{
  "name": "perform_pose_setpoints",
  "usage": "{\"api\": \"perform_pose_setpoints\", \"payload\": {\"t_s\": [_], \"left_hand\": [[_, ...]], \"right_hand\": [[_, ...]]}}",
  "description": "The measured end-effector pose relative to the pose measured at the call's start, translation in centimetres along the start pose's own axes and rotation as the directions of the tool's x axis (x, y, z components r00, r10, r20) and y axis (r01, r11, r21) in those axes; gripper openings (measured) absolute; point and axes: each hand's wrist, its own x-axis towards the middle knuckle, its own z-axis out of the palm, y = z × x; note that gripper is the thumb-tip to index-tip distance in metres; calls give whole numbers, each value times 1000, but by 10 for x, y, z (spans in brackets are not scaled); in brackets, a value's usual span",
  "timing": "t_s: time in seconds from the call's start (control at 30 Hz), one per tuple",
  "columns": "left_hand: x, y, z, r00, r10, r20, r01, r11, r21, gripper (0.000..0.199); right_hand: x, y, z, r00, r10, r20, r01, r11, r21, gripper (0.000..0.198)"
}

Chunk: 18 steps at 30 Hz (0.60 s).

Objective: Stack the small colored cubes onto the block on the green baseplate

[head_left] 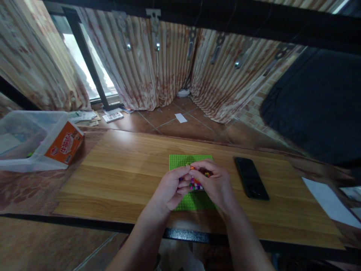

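Observation:
A green studded baseplate [194,204] lies on the wooden table top. Over its middle, my left hand [170,186] and my right hand [217,183] meet with their fingertips together. Between the thumbs and forefingers of both is a small orange building brick [192,168]. Below them, partly covered by my fingers, shows a patch of small coloured bricks [195,185] in pink, purple, white, red and green. Whether that patch is fixed to the baseplate or rests in something is hidden by my hands.
A black phone [251,178] lies right of the baseplate. White paper [329,199] is at the table's right end. On the left stands a clear plastic bin [34,162] with an orange label. A dark bar [197,19] with hanging metal clips crosses above; curtains [169,67] hang behind.

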Motion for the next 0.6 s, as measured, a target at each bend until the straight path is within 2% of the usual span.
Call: {"api": "perform_pose_setpoints", "payload": {"t_s": [0.17,0.3,0.37,0.47,0.6], "left_hand": [[-1,0,0,1000,13,9,-13,1000,14,20],[0,-1,0,998,54,-10,-54,998,41,20],[0,-1,0,992,112,-64,-108,992,57,19],[2,0,-1,958,211,-196,-194,975,106,17],[5,-3,-2,937,211,-280,-171,972,160,15]], "right_hand": [[1,-1,-4,998,-34,52,30,998,61,10],[2,1,-4,999,-26,27,24,999,47,8],[2,3,-5,1000,-22,-5,22,1000,15,8],[3,10,-7,998,-35,-48,32,997,-68,8],[1,18,-7,997,-79,-26,73,979,-189,6]]}}
